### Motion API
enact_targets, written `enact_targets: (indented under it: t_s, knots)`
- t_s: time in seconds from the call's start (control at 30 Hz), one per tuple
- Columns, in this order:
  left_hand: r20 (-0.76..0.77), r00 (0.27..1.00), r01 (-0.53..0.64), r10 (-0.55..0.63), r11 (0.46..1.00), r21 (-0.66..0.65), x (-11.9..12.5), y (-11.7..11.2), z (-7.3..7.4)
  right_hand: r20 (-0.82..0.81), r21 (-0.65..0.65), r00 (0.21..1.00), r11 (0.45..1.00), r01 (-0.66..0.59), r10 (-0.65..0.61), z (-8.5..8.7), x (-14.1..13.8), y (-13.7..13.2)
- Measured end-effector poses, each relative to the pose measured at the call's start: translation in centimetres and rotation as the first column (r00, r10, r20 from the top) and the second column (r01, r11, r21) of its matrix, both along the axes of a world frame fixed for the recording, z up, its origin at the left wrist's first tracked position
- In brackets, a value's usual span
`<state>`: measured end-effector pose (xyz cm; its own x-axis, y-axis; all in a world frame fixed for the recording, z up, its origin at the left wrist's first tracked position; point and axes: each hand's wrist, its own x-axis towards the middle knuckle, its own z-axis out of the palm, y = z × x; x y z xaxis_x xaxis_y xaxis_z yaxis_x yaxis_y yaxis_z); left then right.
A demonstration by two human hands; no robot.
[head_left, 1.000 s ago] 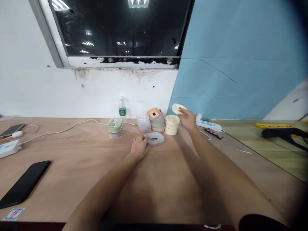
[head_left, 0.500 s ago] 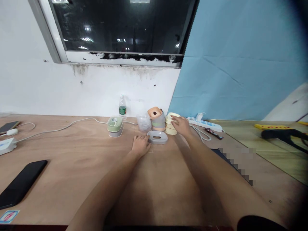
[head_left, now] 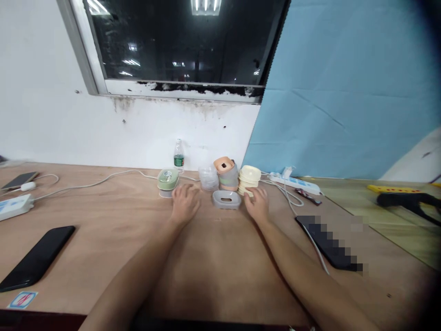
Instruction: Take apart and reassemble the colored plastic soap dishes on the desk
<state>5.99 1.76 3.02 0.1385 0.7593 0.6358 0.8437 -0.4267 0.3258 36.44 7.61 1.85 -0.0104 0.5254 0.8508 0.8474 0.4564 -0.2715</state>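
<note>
At the centre of the clock, with twelve toward the wall, a grey slotted dish (head_left: 226,200) lies on the table (head_left: 217,257) between the two hands, apart from the left and just beside the right. Its spot in front of the stacked pieces probably keeps it within reach from both sides. At nine o'clock the left hand (head_left: 186,202) is released, palm down with fingers spread, gripping nothing; the pose would suit a light brace on the tabletop. Just short of ten, beyond those fingers, stands a green-lidded container (head_left: 168,178); whether they touch it cannot be told. At three the right hand (head_left: 259,204) is likewise released, its fingers loosely curved by the foot of the cream stack (head_left: 250,174) at two; contact there is unclear too. That low curve could serve to steady the pile. At twelve a peach dish (head_left: 220,165) tilts on top of a grey-and-green stack (head_left: 229,178), perhaps because it seats unevenly. Clear cups (head_left: 208,178) stand at eleven, seemingly nested to save room. Toward half past eight, a black phone (head_left: 37,257) lies well apart, likely to keep it clear.
</note>
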Motion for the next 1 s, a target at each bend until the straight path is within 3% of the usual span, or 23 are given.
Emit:
enact_targets:
  t_s: [0.07, 0.13, 0.27, 0.43, 0.57, 0.77, 1.0]
  knots:
    - [0.088, 0.978, -0.192, 0.188, 0.981, 0.038, -2.2, 0.2, 0.3, -0.006, -0.007, 0.998, 0.998, -0.061, 0.061, -0.3, -1.5, -1.7]
    - [0.166, 0.916, -0.377, 0.366, 0.925, 0.042, -4.1, 0.8, 0.3, -0.016, -0.019, 0.991, 0.991, -0.132, 0.131, -0.3, -3.2, -3.2]
    - [0.231, 0.830, -0.510, 0.508, 0.858, -0.055, -6.8, 2.6, -0.5, 0.085, -0.139, 0.918, 0.917, -0.373, 0.386, 0.0, -7.3, -6.1]
    - [0.308, 0.829, -0.434, 0.467, 0.884, -0.174, -8.3, 4.2, -1.4, 0.221, -0.256, 0.782, 0.808, -0.531, 0.583, -0.4, -10.7, -7.8]
    - [0.363, 0.803, -0.446, 0.472, 0.881, -0.158, -8.9, 3.7, -1.7, 0.252, -0.285, 0.754, 0.791, -0.541, 0.607, -0.7, -10.5, -7.3]
    - [0.360, 0.839, -0.384, 0.408, 0.913, -0.139, -9.3, 0.6, -2.2, 0.183, -0.271, 0.810, 0.821, -0.503, 0.557, -0.9, -9.1, -6.8]
    - [0.152, 0.948, -0.254, 0.280, 0.952, -0.169, -9.0, -4.6, -3.0, 0.222, -0.311, 0.757, 0.781, -0.542, 0.614, -0.8, -9.7, -6.9]
